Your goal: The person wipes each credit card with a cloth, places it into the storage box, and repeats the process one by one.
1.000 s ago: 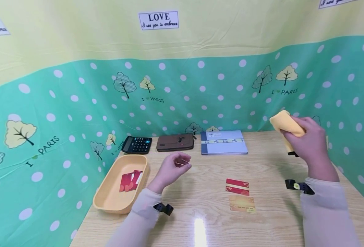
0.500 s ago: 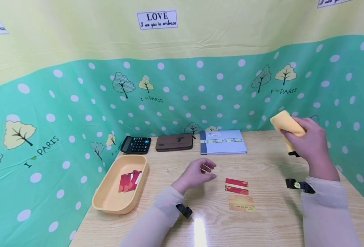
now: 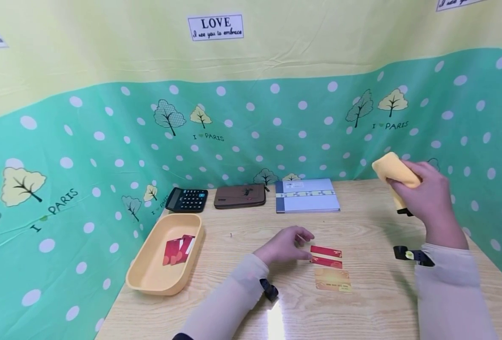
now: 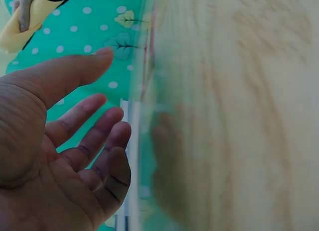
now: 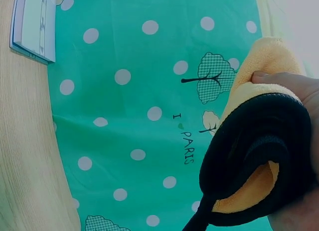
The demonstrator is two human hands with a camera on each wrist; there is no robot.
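My left hand [image 3: 287, 244] hovers low over the table, its fingertips right beside a red card with a pale band [image 3: 326, 257]; whether they touch is unclear. In the left wrist view, the thumb and the loosely bent fingers [image 4: 84, 146] have nothing between them. Just in front of the red card lies a gold card [image 3: 333, 280]. Raised at the right, my right hand [image 3: 429, 191] grips a folded yellow cloth [image 3: 397, 171]. Its thick black edging [image 5: 249, 136] and a hanging black end show in the right wrist view.
A peach tray [image 3: 149, 278] holding several red cards [image 3: 178, 250] stands at left. Along the back are a calculator [image 3: 187, 199], a brown wallet [image 3: 240, 196] and a pale blue book [image 3: 308, 196]. Patterned curtain [image 3: 242, 123] surrounds the table [image 3: 378, 302].
My left hand has moved right, from near the tray to beside the red card, and come lower. The right hand with the cloth stays in place.
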